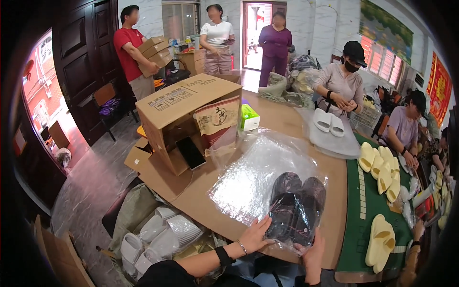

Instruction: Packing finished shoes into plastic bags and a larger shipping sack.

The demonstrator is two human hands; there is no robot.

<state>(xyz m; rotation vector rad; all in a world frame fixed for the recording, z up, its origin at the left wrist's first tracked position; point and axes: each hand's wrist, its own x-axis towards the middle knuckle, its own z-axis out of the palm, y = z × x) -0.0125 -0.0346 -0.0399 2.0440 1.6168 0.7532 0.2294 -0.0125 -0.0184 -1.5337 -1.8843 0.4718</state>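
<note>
A pair of dark slippers (290, 203) lies side by side inside a clear plastic bag on the brown table, toes pointing away from me. My left hand (253, 235) grips the bag's lower left side, its fingers along the edge. At the lower right corner my right hand (313, 251) pinches the plastic, thumb over the bag and fingers along its side. More loose clear plastic bags (246, 179) spread flat just beyond and to the left of the slippers.
An open cardboard box (191, 95) holds a phone (190, 153), with a printed pouch at its opening. White slippers (165, 234) fill a sack at lower left. Cream slippers (381, 241) lie on a green mat (356, 229). White slippers (329, 122) rest on stacked bags. Several people stand or work around.
</note>
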